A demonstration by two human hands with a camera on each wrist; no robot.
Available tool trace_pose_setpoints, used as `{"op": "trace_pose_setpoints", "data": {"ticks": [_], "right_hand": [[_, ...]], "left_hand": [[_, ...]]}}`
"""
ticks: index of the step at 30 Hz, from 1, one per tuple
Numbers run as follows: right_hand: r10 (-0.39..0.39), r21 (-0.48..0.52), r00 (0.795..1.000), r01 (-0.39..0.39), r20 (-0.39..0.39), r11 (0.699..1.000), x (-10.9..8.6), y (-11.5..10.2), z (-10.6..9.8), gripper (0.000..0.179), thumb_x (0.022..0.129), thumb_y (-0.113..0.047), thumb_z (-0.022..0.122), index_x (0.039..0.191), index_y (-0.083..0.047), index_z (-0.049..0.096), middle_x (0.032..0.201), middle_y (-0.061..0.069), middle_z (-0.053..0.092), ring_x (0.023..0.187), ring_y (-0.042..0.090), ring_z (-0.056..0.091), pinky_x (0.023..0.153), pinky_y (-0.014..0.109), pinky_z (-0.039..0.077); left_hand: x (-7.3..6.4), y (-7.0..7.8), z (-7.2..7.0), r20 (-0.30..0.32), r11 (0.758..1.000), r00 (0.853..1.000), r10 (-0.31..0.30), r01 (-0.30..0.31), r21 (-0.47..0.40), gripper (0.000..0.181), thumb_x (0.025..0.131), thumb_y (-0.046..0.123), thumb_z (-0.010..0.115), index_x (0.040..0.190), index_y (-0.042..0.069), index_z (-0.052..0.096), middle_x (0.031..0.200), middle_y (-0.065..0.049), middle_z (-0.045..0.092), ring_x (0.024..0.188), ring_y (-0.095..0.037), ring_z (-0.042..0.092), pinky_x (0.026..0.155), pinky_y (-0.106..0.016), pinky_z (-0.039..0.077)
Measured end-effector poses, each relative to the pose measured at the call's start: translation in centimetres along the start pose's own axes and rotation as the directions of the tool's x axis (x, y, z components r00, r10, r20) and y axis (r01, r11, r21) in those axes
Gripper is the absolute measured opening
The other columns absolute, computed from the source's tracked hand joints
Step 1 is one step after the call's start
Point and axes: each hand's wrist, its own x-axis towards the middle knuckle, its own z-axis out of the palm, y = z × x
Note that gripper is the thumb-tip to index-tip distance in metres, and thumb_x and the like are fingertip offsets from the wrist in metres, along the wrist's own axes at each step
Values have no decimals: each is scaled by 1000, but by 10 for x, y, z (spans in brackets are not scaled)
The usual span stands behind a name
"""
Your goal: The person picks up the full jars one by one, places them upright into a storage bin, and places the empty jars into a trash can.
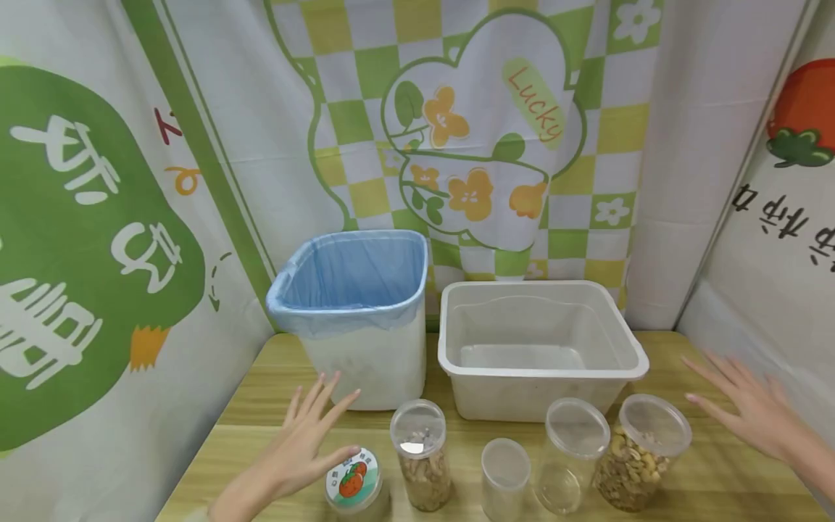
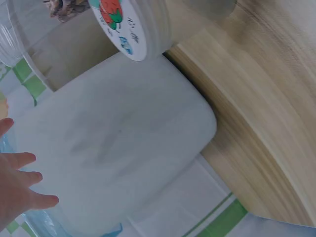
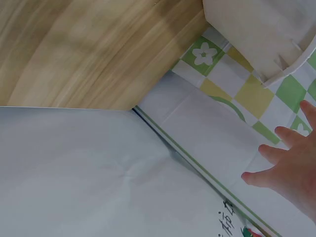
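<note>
My left hand [image 1: 296, 446] hovers with fingers spread, holding nothing, near a round container with a tomato-printed lid [image 1: 354, 478]. Beside that container stands a clear jar of brownish dry pieces [image 1: 425, 464]. A small clear jar [image 1: 505, 475] and a taller clear jar [image 1: 566, 457], both with nothing visible inside, stand in the middle. At the right end is a jar of nuts [image 1: 636, 460], cashews among them. My right hand [image 1: 750, 406], slightly blurred, is held out to the right of that jar, its fingers spread and touching nothing.
Behind the jars stand a white bin [image 1: 372, 370] lined with a blue bag [image 1: 352, 272] and a white plastic tub [image 1: 535, 395]. They share a wooden table [image 1: 251, 413]. Printed fabric [image 1: 483, 145] hangs along the back and sides.
</note>
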Motion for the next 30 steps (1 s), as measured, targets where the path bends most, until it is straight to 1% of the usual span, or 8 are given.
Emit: {"op": "trace_pose_setpoints", "data": {"ticks": [3, 8, 10, 14, 17, 19, 25, 30], "right_hand": [[-27, 22, 999, 27, -18, 999, 9, -2, -3, 61, 89, -31, 51, 141, -24, 19, 144, 22, 9, 123, 54, 6, 86, 70, -12], [-75, 67, 996, 77, -38, 995, 23, -8, -3, 57, 88, -28, 53, 139, -22, 28, 142, 23, 18, 121, 53, 16, 88, 71, -3], [-100, 94, 994, 104, -46, 990, 29, -10, -3, 55, 87, -27, 55, 137, -20, 33, 139, 26, 23, 120, 53, 20, 89, 71, 2], [-134, 201, 990, 141, -50, 969, 40, -17, -1, 51, 84, -22, 60, 131, -13, 43, 132, 31, 31, 113, 55, 29, 83, 71, 17], [-125, 274, 992, 129, -32, 953, 48, -22, 1, 47, 81, -20, 63, 124, -7, 49, 129, 32, 35, 110, 55, 32, 77, 70, 24], [-111, 296, 994, 111, -17, 949, 52, -25, 2, 44, 80, -21, 64, 120, -6, 53, 128, 31, 37, 109, 54, 34, 77, 70, 25], [-113, 288, 993, 103, 18, 952, 62, -33, 4, 40, 79, -24, 66, 112, -3, 59, 123, 28, 44, 106, 50, 40, 78, 65, 32], [-138, 266, 990, 137, -14, 954, 66, -36, 8, 31, 74, -23, 70, 100, -7, 66, 115, 21, 54, 101, 43, 48, 77, 54, 41]], "left_hand": [[6, 5, -5, 17, 999, 1000, 5, -5, -31, 66, 81, 48, 54, 137, 21, 33, 145, -14, 15, 132, -36, 9, 105, -45, -7], [14, 14, -11, 22, 996, 999, 44, -42, -73, 62, 82, 47, 55, 134, 19, 38, 142, -14, 23, 130, -36, 16, 106, -41, -5], [16, 18, -12, 11, 995, 998, 65, -64, -75, 60, 82, 46, 55, 132, 17, 40, 141, -14, 26, 130, -35, 19, 106, -44, 1], [20, 23, -11, -27, 989, 992, 122, -123, -79, 56, 82, 44, 57, 128, 15, 45, 138, -13, 33, 128, -32, 24, 101, -50, 17], [23, 27, -8, -57, 983, 984, 167, -171, -75, 52, 83, 44, 56, 125, 14, 48, 135, -13, 37, 125, -33, 30, 97, -52, 24], [25, 29, -6, -69, 979, 981, 179, -185, -84, 51, 83, 44, 55, 124, 14, 49, 134, -13, 38, 123, -33, 32, 95, -52, 28], [29, 39, 0, -62, 969, 983, 173, -181, -167, 44, 83, 40, 57, 118, 14, 54, 130, -9, 42, 120, -31, 37, 90, -52, 36], [32, 47, 9, -94, 955, 981, 171, -189, -229, 39, 80, 38, 61, 111, 14, 57, 123, -5, 46, 113, -25, 43, 85, -48, 41]]}}
